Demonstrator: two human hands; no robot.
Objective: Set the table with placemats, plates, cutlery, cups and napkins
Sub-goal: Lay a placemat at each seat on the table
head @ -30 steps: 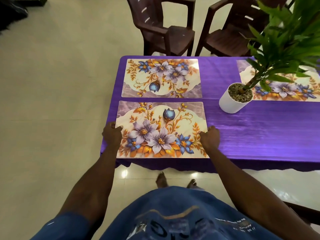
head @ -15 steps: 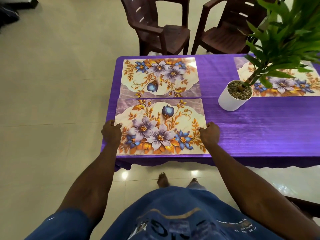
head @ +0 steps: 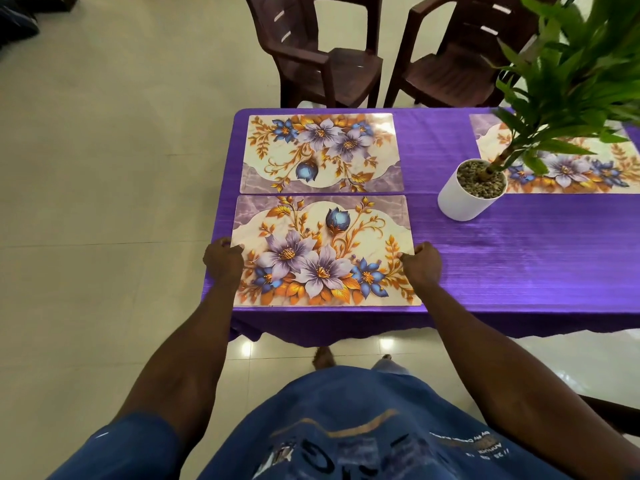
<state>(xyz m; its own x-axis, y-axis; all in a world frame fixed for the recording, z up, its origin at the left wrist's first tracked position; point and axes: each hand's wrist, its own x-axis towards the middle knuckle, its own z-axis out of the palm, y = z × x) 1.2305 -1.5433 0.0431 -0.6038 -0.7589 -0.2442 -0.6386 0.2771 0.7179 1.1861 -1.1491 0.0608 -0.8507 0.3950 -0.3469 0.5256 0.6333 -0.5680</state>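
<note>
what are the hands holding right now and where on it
Both hold the near placemat by its short side edges: the left hand grips the left edge, the right hand the right edge. The mat lies flat on the table.

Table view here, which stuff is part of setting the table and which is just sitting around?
Part of the job:
near placemat, gripped at its side edges by left hand and right hand
far placemat
right-side placemat

Just there:
potted plant
two brown chairs
purple tablecloth
</note>
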